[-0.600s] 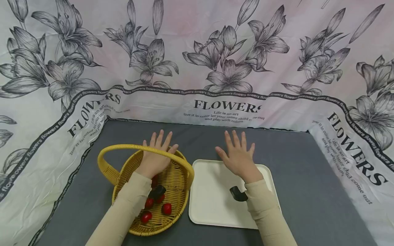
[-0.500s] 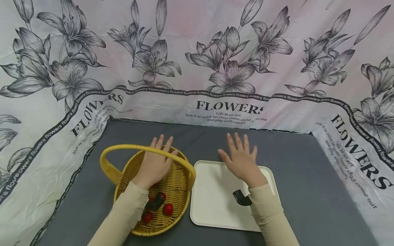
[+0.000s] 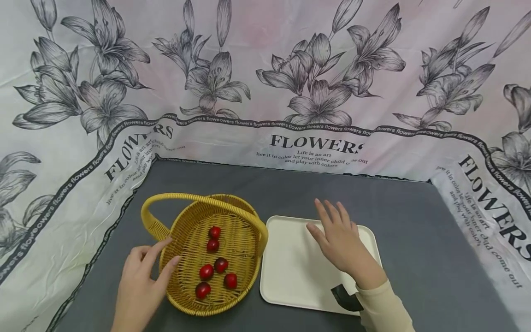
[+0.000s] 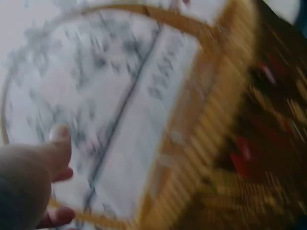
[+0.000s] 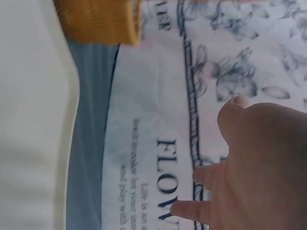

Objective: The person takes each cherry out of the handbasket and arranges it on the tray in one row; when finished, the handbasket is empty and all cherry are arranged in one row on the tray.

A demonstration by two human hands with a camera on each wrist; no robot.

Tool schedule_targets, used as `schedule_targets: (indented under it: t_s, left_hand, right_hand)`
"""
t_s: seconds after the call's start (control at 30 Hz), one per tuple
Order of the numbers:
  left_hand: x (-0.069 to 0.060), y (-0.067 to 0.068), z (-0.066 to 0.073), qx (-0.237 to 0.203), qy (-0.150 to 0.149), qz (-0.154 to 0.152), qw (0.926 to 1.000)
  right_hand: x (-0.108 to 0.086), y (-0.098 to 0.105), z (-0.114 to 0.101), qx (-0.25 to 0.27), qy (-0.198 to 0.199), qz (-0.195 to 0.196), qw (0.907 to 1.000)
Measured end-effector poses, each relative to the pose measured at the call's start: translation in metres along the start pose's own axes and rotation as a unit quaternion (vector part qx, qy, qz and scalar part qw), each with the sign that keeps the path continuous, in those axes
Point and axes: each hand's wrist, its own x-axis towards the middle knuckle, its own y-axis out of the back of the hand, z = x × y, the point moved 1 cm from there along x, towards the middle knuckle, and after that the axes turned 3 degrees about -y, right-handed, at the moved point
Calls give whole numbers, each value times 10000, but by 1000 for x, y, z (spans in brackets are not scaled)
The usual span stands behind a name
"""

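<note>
A yellow wicker basket (image 3: 254, 272) with a tall arched handle stands left of centre in the head view. Inside it lie several small round red fruits (image 3: 206, 272) with darker patches. My left hand (image 3: 141, 281) is at the basket's left rim, thumb and fingers parted and holding nothing; whether the fingertips touch the rim, I cannot tell. In the blurred left wrist view, the thumb (image 4: 60, 143) appears near the handle's arch. Over the white rectangular tray (image 3: 286, 276) my right hand (image 3: 342, 244) hovers with fingers extended, nothing in it.
A dark grey surface (image 3: 415, 249) lies under the basket and tray. White cloth (image 3: 315, 154) printed with flowers and lettering rises behind and at both sides. The tray stands just right of the basket. A black wrist camera (image 3: 346, 297) sits at my right wrist.
My left hand has drawn back from over the basket to its left side, uncovering the fruits. My right hand has come slightly nearer and to the right. The head view has shifted slightly.
</note>
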Motion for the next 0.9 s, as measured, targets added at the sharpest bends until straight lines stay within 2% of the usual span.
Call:
schedule_targets:
  t_s: [0.07,0.13,0.23,0.33,0.43,0.57,0.7,0.8,0.9]
  left_hand:
    - [-6,-4,-14,-176,271,-140,9994]
    - [-9,-10,-27,-502,551,-504,9959]
    - [-11,-20,-42,-1011,946,-1189,9832]
    - [-12,-30,-53,-1361,1140,-1532,9721]
    - [-14,-37,-60,-1784,1281,-1587,9626]
    - [-16,-43,-63,-2379,1374,-1532,9492]
    - [-18,-47,-64,-2580,1379,-1363,9465]
    - [-18,-49,-63,-2668,1436,-1318,9438]
    - [-18,-48,-62,-2793,1568,-1428,9365]
  right_hand:
    - [-7,4,-7,196,278,2,9994]
    - [-14,9,-16,475,526,-80,9975]
    - [-26,15,-33,738,850,-246,9933]
    - [-38,19,-51,829,1285,-295,9878]
    - [-48,20,-67,949,1878,-328,9771]
    - [-55,8,-91,1174,2543,-676,9576]
    - [-47,-16,-117,1007,3116,-866,9409]
    - [-35,-36,-135,649,3393,-778,9352]
    - [-21,-51,-149,171,3331,-820,9392]
